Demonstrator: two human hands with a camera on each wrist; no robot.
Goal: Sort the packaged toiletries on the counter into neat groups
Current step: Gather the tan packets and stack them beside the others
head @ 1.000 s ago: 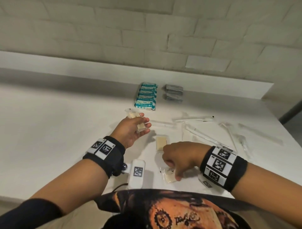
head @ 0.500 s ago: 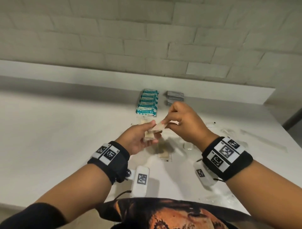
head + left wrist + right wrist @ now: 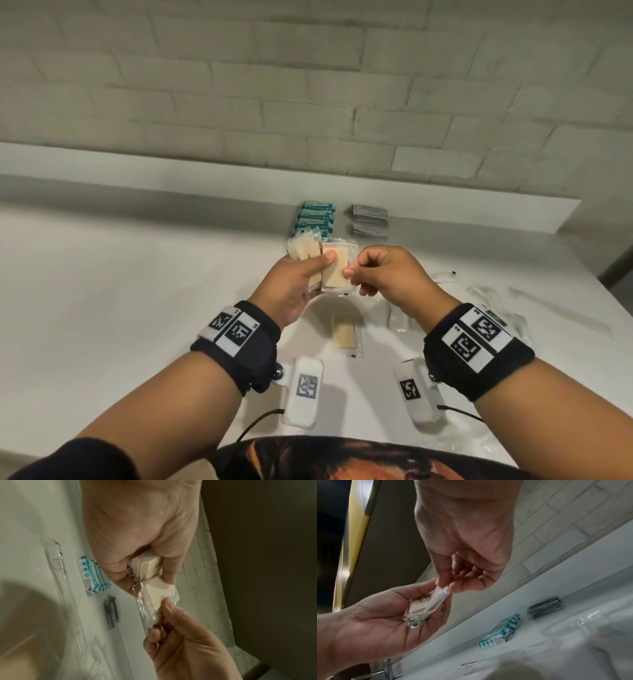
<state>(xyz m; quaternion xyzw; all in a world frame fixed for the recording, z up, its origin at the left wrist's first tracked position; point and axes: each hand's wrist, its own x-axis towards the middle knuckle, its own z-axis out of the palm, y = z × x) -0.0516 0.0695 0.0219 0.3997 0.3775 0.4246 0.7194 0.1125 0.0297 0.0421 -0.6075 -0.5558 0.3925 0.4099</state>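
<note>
Clear-wrapped beige soap bars [image 3: 334,270]: several bunched in left hand [image 3: 291,284], fingers and thumb clamped round them, held above white counter [image 3: 137,308]. Right hand [image 3: 387,274] pinches wrapper edge of the newest bar, feeding it onto the bunch. Done, I'd say: row of teal-and-white packets [image 3: 315,219] and stack of grey sachets [image 3: 370,219], side by side at the back. Left: one beige bar [image 3: 346,332] on counter below the hands, plus long clear-wrapped items [image 3: 493,305] scattered right. Roughly halfway.
</note>
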